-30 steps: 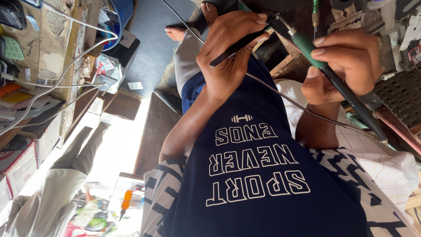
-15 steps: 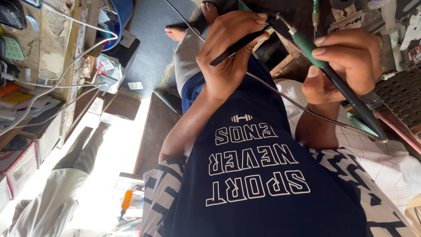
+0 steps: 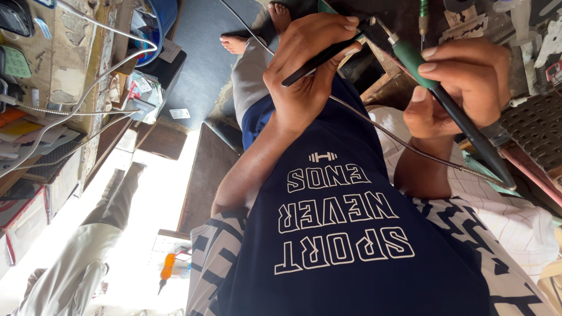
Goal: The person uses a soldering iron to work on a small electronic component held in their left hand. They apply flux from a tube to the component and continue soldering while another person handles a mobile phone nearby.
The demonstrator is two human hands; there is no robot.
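Observation:
My left hand [image 3: 304, 76] grips a thin black stick-like tool [image 3: 319, 58] between thumb and fingers, above my lap and dark blue printed shirt [image 3: 345, 234]. My right hand [image 3: 462, 88] is closed around a soldering iron [image 3: 418, 65] with a green neck and a long black handle. The iron's metal tip and the black tool's end meet near the top at a small dark part [image 3: 369, 24], which is hard to make out. A thin braided metal cable [image 3: 398, 140] runs across my lap under both hands.
A cluttered wooden bench [image 3: 88, 88] with white wires and small devices fills the left side. A black mesh piece [image 3: 535, 126] and loose parts lie at right. Another person's light trouser leg [image 3: 88, 251] and an orange screwdriver [image 3: 168, 266] are at lower left. My bare foot [image 3: 237, 42] shows at the top.

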